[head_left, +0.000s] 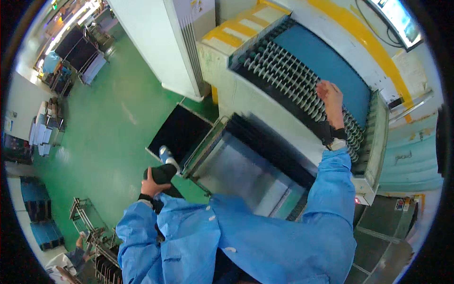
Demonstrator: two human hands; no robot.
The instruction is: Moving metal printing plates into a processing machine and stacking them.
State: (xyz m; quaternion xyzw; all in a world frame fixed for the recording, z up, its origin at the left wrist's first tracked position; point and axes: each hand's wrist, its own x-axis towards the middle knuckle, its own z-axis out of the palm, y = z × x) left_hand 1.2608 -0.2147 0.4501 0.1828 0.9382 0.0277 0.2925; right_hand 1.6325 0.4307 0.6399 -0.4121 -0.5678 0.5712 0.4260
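My right hand (329, 92) is over the roller conveyor (283, 71), beside the near edge of a flat blue panel (326, 59) that covers the far part of the rollers. Its fingers are loosely bent and somewhat apart, with nothing seen in them. Whether the fingertips touch the rollers or the panel cannot be made out. At the lower left, my left hand (152, 184) rests on my black-clad knee (163, 174), thumb spread from the fingers. Beyond the knee shows my blue and white shoe (165, 155). Both arms wear blue sleeves.
Below the conveyor stands a rack (246, 163) with dark upright sheets and a clear panel. A black panel (179, 132) lies left of it. A white column (156, 42) rises behind. A screen (399, 21) hangs upper right. Another person (66, 265) is at the lower left.
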